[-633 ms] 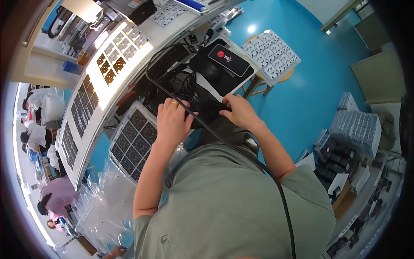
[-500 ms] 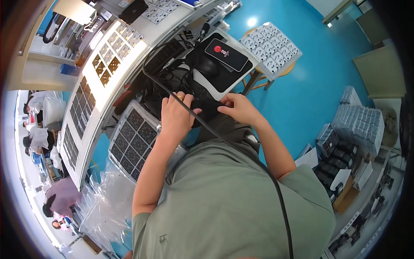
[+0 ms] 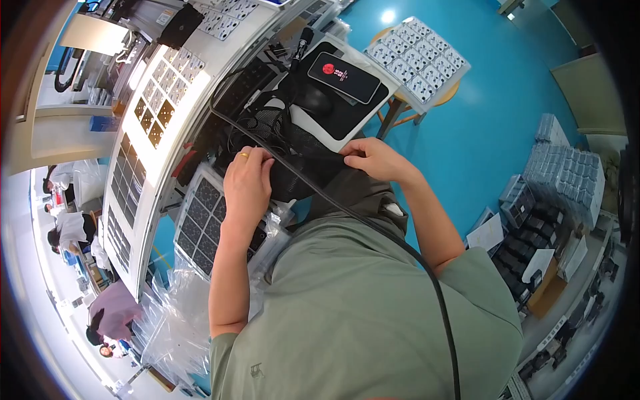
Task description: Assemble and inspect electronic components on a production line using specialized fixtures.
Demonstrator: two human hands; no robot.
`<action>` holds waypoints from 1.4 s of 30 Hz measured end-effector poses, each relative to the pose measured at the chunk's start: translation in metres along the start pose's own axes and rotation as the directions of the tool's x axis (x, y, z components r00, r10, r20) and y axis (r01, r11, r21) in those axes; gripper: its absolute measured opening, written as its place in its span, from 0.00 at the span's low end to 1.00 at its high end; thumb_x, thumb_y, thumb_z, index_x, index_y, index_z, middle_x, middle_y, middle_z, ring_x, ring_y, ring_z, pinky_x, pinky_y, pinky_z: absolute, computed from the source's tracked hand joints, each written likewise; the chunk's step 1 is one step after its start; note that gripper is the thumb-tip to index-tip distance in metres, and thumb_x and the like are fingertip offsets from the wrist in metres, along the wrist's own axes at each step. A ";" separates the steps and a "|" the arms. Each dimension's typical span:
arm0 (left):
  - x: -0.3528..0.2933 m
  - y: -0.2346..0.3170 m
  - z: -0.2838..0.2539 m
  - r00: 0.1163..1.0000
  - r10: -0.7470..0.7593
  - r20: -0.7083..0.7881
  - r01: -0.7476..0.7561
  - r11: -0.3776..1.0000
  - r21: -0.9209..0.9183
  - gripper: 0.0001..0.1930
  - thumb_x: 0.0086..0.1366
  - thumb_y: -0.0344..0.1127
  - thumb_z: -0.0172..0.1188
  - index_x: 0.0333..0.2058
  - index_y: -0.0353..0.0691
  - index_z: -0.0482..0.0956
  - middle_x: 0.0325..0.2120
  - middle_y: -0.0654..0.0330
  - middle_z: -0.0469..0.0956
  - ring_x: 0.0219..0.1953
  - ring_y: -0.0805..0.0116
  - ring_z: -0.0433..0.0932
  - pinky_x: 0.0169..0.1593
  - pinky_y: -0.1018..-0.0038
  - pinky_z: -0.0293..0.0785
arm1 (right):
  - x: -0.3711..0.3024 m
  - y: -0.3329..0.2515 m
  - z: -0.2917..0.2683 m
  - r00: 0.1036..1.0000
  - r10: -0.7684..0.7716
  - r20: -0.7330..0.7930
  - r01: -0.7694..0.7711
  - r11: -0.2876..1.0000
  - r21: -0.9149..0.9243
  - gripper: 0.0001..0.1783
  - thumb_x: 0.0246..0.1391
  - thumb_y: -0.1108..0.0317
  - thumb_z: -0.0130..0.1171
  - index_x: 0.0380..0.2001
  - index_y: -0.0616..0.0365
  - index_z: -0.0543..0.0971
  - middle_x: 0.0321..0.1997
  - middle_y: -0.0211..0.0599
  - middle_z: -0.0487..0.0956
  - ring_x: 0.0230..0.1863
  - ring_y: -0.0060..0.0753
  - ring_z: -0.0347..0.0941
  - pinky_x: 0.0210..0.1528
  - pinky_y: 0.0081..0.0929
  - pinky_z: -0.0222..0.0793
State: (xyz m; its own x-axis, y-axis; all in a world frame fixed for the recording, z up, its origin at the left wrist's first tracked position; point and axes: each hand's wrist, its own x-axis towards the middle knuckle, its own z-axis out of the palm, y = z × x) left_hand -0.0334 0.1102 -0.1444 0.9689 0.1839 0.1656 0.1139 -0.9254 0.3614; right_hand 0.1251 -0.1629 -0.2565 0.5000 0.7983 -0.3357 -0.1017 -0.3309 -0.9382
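Note:
A black fabric bag (image 3: 310, 175) with a mesh part (image 3: 270, 125) lies over my lap, below the bench edge. My left hand (image 3: 248, 181), with a ring on one finger, pinches the left side of its cloth. On the right side, my right hand (image 3: 379, 160) grips the cloth's edge between thumb and curled fingers. The fabric stretches between both hands. A black cable (image 3: 320, 193) runs across in front of the bag and over my shirt. Just beyond the bag are a black mouse (image 3: 312, 100) and a phone (image 3: 344, 77) with a lit screen, on a black mat (image 3: 347, 119).
On the left, a white bench (image 3: 175, 130) carries trays of small parts. A dark-celled tray (image 3: 200, 217) and clear plastic bags (image 3: 177, 320) sit beside my left arm. A wooden stool (image 3: 393, 110) bears a white parts tray (image 3: 419, 61). Stacked trays (image 3: 563, 173) stand right; co-workers (image 3: 115, 310) are far left.
My left hand has moved left and slightly down, away from my right hand, and the black fabric is spread wider between them. The view has shifted a little.

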 end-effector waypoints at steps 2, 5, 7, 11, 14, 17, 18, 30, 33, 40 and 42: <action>-0.004 0.004 -0.005 0.999 -0.040 -0.008 0.040 0.998 -0.053 0.05 0.72 0.29 0.66 0.43 0.37 0.82 0.38 0.52 0.82 0.43 0.47 0.83 0.47 0.57 0.79 | -0.003 -0.004 -0.008 1.000 -0.017 0.009 0.018 0.994 -0.109 0.18 0.72 0.65 0.62 0.57 0.66 0.86 0.44 0.32 0.88 0.46 0.22 0.80 0.51 0.26 0.76; -0.014 -0.004 -0.021 0.989 -0.132 -0.068 0.129 0.990 -0.049 0.05 0.75 0.31 0.65 0.44 0.37 0.84 0.37 0.51 0.85 0.41 0.47 0.85 0.45 0.59 0.80 | 0.000 -0.005 -0.020 0.997 0.018 0.081 -0.013 0.998 -0.059 0.18 0.74 0.63 0.61 0.55 0.66 0.87 0.41 0.31 0.87 0.43 0.22 0.79 0.48 0.27 0.76; -0.023 0.003 -0.033 0.974 -0.222 -0.033 0.220 0.973 -0.067 0.05 0.75 0.30 0.64 0.43 0.35 0.85 0.35 0.50 0.85 0.38 0.52 0.86 0.44 0.62 0.80 | 0.000 -0.005 -0.023 0.996 0.043 0.078 -0.036 0.995 -0.096 0.17 0.74 0.61 0.61 0.51 0.65 0.88 0.36 0.30 0.85 0.39 0.22 0.77 0.44 0.29 0.74; -0.043 0.033 -0.050 0.914 -0.394 0.096 0.405 0.869 -0.284 0.06 0.76 0.28 0.63 0.44 0.32 0.86 0.32 0.54 0.86 0.35 0.68 0.84 0.42 0.71 0.78 | 0.004 -0.011 -0.024 0.982 0.126 0.139 -0.091 0.968 -0.232 0.16 0.73 0.59 0.63 0.46 0.63 0.88 0.32 0.29 0.83 0.35 0.20 0.75 0.41 0.30 0.72; -0.063 0.056 -0.044 0.889 -0.376 0.260 0.457 0.713 -0.533 0.08 0.76 0.27 0.62 0.49 0.31 0.86 0.40 0.59 0.87 0.43 0.73 0.82 0.50 0.74 0.77 | 0.003 -0.022 -0.022 0.982 0.084 0.172 -0.037 0.964 -0.264 0.16 0.71 0.57 0.65 0.41 0.61 0.87 0.28 0.30 0.81 0.32 0.21 0.71 0.38 0.33 0.69; -0.092 0.070 -0.016 0.829 -0.335 0.448 0.554 0.381 -0.740 0.28 0.79 0.28 0.60 0.73 0.34 0.68 0.70 0.51 0.73 0.69 0.62 0.73 0.70 0.68 0.71 | 0.006 -0.035 -0.022 0.970 0.087 0.227 -0.021 0.960 -0.279 0.16 0.69 0.56 0.67 0.39 0.61 0.86 0.29 0.32 0.82 0.33 0.22 0.72 0.37 0.33 0.69; -0.096 0.075 -0.010 0.797 -0.348 0.493 0.565 0.143 -0.813 0.35 0.79 0.28 0.60 0.80 0.35 0.59 0.78 0.50 0.64 0.78 0.57 0.66 0.75 0.65 0.67 | 0.008 -0.035 -0.022 0.968 0.092 0.234 -0.013 0.948 -0.317 0.16 0.69 0.57 0.67 0.40 0.61 0.86 0.29 0.33 0.82 0.33 0.22 0.74 0.37 0.32 0.71; -0.034 -0.028 -0.058 0.897 -0.415 -0.153 0.367 0.891 -0.266 0.19 0.76 0.26 0.59 0.64 0.37 0.79 0.56 0.48 0.79 0.51 0.51 0.83 0.55 0.63 0.80 | 0.057 -0.076 0.027 0.958 -0.194 -0.211 0.180 0.980 -0.086 0.16 0.68 0.72 0.60 0.55 0.69 0.83 0.38 0.34 0.87 0.30 0.21 0.79 0.35 0.23 0.75; -0.024 -0.039 -0.057 0.894 -0.445 0.053 0.448 0.892 -0.062 0.15 0.77 0.35 0.61 0.57 0.36 0.83 0.38 0.44 0.86 0.43 0.42 0.85 0.51 0.55 0.79 | 0.091 -0.083 0.039 0.970 -0.081 -0.229 0.098 0.993 0.064 0.18 0.72 0.68 0.57 0.55 0.71 0.82 0.35 0.35 0.86 0.29 0.20 0.77 0.32 0.25 0.75; -0.017 -0.059 -0.035 0.914 -0.390 0.117 0.403 0.907 -0.124 0.10 0.76 0.34 0.61 0.47 0.34 0.83 0.39 0.39 0.86 0.45 0.34 0.83 0.50 0.51 0.77 | 0.131 -0.070 0.053 0.946 -0.243 -0.214 0.202 0.960 -0.195 0.18 0.68 0.62 0.69 0.50 0.67 0.84 0.27 0.26 0.77 0.24 0.19 0.71 0.25 0.26 0.67; -0.017 -0.060 -0.032 0.929 -0.366 0.063 0.371 0.918 -0.142 0.08 0.75 0.32 0.60 0.45 0.32 0.82 0.38 0.39 0.85 0.43 0.35 0.82 0.48 0.51 0.77 | 0.132 -0.065 0.055 0.946 -0.266 -0.184 0.229 0.952 -0.202 0.23 0.63 0.66 0.72 0.58 0.65 0.82 0.27 0.26 0.74 0.27 0.18 0.72 0.27 0.25 0.67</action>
State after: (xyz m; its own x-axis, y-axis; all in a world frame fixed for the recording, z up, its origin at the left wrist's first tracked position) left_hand -0.0636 0.1732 -0.1396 0.8719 0.4884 -0.0357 0.4326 -0.7339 0.5236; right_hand 0.1499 -0.0082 -0.2443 0.6584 0.7508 -0.0521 0.1911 -0.2337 -0.9533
